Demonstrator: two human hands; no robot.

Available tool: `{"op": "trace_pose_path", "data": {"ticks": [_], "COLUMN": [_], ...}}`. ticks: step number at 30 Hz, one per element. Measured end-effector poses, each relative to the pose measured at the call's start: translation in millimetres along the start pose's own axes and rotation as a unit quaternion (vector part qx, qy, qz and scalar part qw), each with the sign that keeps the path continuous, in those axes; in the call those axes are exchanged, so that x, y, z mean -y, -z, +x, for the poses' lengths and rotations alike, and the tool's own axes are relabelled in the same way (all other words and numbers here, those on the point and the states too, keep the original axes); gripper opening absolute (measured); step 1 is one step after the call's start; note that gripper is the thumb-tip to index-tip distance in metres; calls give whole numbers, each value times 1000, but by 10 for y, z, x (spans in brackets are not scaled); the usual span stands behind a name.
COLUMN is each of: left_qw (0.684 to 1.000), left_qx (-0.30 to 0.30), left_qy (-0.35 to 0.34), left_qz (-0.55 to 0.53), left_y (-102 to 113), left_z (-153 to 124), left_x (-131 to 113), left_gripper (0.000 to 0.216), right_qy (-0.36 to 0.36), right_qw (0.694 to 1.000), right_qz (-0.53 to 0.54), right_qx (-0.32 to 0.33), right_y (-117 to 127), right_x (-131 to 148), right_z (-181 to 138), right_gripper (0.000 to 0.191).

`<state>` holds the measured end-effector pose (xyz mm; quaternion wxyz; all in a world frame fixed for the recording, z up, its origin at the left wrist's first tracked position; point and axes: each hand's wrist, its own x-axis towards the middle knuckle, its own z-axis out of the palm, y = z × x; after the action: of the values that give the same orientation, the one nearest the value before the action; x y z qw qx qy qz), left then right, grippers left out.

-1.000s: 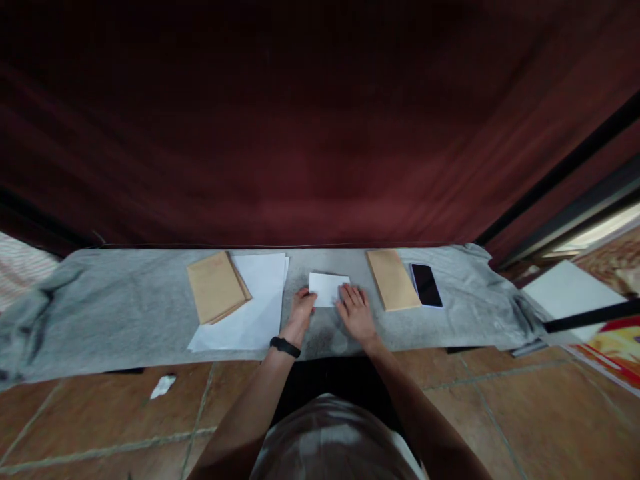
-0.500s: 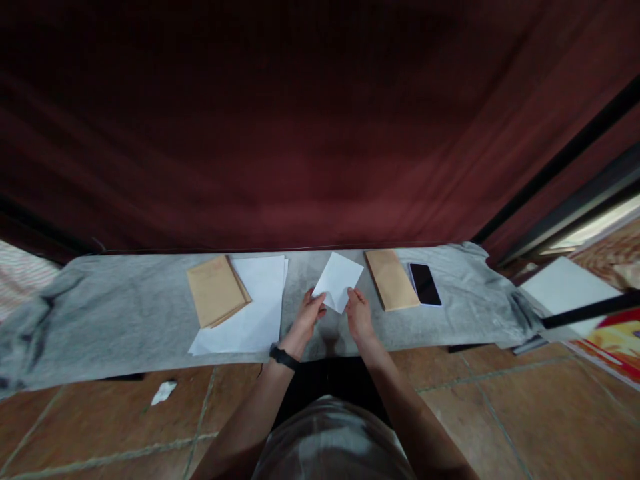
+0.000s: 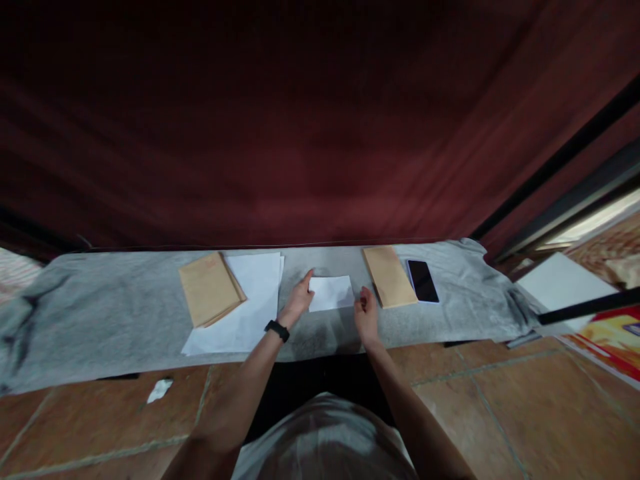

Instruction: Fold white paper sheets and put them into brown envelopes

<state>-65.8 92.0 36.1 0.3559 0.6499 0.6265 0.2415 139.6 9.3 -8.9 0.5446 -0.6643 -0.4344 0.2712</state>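
Observation:
A small white sheet of paper [image 3: 331,293], probably folded, sits crosswise in front of me, low over the grey cloth. My left hand [image 3: 299,298] is at its left end, the thumb on the paper and the index finger stretched past its far corner. At the right end is my right hand [image 3: 367,313], fingers loosely curled and thumb apart from them, close by the paper's edge. Whether it touches that edge is hard to see. Just right of this hand lies a brown envelope [image 3: 391,277], possibly a stack.
Larger white sheets [image 3: 260,293] lie on the left, partly under several brown envelopes [image 3: 210,290]. A phone [image 3: 423,281] rests at the right. Grey cloth [image 3: 120,300] covers the narrow bench against a dark red curtain [image 3: 310,167]. Crumpled tissue [image 3: 160,390] is on the tiled floor.
The small paper has turned from slanted to crosswise, come lower and now looks narrower. My right hand has moved slightly right and let go of the near corner; my left hand has moved slightly left.

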Motion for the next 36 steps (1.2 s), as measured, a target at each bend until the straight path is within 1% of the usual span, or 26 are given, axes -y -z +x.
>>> {"op": "trace_pose_path", "data": {"ticks": [2,3,5,6,8,9,11,12,13,15,16,19,21,27,31,34,36], "left_qw": [999,998,995,994,990,987,979,973,969,959,954,949,949,950,951,949,948], "left_qx": [14,19,19,13,-21,-48,-98,-113,-109,-57,-34,-16,-18,-28,-36,-33,-31], "left_qy": [4,4,-7,-14,-29,-36,-62,-84,-112,-180,-201,-205,-197,-182,-173,-179,-184], "left_qz": [37,54,96,112,135,146,170,180,190,209,219,239,244,252,255,256,259], "left_y": [14,15,13,8,-21,-49,-140,-203,-275,-423,-487,-586,-566,-401,-384,-382,-377], "left_z": [58,77,85,72,3,-54,-207,-297,-392,-576,-657,-824,-875,-950,-990,-994,-990], "left_x": [-5,-11,-28,-38,-59,-67,-74,-71,-61,-27,-3,73,118,211,232,231,232], "left_gripper": [81,81,78,75,69,66,58,55,53,52,53,57,60,71,72,71,69], "right_qy": [98,143,215,240,265,268,266,264,263,265,267,274,275,262,250,233,239], "right_qw": [989,977,943,923,889,877,863,860,857,850,847,839,839,851,863,873,872], "right_qz": [-106,-150,-226,-261,-322,-345,-374,-384,-390,-401,-405,-414,-417,-416,-406,-402,-393], "right_qx": [19,46,116,148,190,201,209,210,210,215,218,221,215,186,165,150,166], "right_y": [9,10,4,-2,-18,-26,-39,-43,-45,-46,-46,-46,-46,13,65,23,-76], "right_x": [2,14,46,62,89,99,113,118,120,120,118,105,93,19,-14,62,158], "right_z": [-56,-84,-134,-155,-186,-197,-211,-215,-217,-219,-220,-226,-233,-260,-260,-234,-207], "right_gripper": [46,46,45,45,45,46,47,47,47,49,50,51,51,55,56,56,54]}}
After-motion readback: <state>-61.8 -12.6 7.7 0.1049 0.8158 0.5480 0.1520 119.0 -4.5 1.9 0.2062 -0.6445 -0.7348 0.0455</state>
